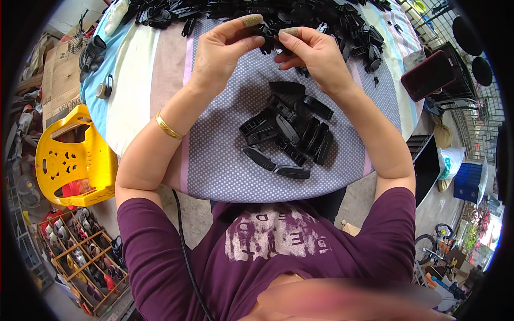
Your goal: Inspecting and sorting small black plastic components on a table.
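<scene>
Both of my hands are raised over the far part of the cloth-covered table. Thumb and index finger of my left hand (222,53) pinch a small black plastic part (264,38). My right hand (313,53) is closed on the other side of it, its fingers pressed round black plastic as well; whether this is one piece or two, I cannot tell. Tan wrapping covers a fingertip on each hand. Between my forearms lies a loose pile of black plastic pieces (288,128), some long and curved. Just beyond my hands spreads a larger heap of black plastic parts (342,21).
A dotted grey cloth (225,176) covers the table's middle. At the right edge is a dark red phone (427,76). A yellow plastic chair (64,166) stands left, near a wooden rack of shoes (85,257). A black cable (184,251) hangs past the front edge.
</scene>
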The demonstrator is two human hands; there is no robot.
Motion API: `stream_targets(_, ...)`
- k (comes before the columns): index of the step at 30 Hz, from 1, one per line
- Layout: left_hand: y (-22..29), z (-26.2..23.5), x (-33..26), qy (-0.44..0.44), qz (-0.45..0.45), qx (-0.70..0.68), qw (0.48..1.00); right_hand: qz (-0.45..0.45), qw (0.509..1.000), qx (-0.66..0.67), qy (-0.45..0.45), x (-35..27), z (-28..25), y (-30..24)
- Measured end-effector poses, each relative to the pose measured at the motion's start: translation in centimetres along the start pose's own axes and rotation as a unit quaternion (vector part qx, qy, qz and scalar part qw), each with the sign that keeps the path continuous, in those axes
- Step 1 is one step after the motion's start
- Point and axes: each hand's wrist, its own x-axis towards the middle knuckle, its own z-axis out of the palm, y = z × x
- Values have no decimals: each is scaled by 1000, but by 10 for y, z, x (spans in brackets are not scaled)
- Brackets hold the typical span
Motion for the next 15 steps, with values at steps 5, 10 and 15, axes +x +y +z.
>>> stream_targets(5, -1, -3, 1, -11, -23, -62, 998, -19, 999, 41, 0, -2, 3, 2)
stream_targets(10, 2, 1, -3, -4, 11, 14, 1000, -20, 1000, -11, 17, -3, 6, 1)
stream_targets(15, 4, 7, -7, 6, 29, 36, 999, -74, 992, -91, 53, -9, 13, -1)
